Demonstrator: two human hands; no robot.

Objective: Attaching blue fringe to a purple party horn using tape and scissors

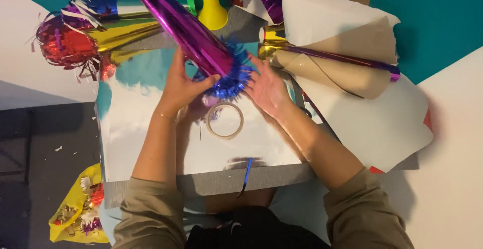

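We see both hands at the wide end of a purple foil cone [186, 27], which lies across the silver sheet [151, 123] and runs off toward eleven o'clock. The left hand [182, 85] is closed around the cone just above its blue tinsel fringe [232, 80], thumb on top. The right hand [267, 89] lies open and flat, fingers spread, touching the fringe from three o'clock and gripping nothing.

A roll of tape [225, 120] lies on the sheet at six o'clock of the fringe, just below the hands. A thin blue strip [246, 174] hangs over the near edge of the grey board [216, 182].

We judge the risks to be small ones. The foil is slick, so the cone could turn under the left hand and the fringe could end up wound crooked or come loose. Pressing too hard with the flat right hand could crush the tinsel or dent the cone's open end. The cone's long body reaches toward the yellow horn [211, 7] at twelve o'clock and the finished red and gold horns [80, 40] at ten o'clock; a swing could knock them. A wrist could also crease the silver sheet.
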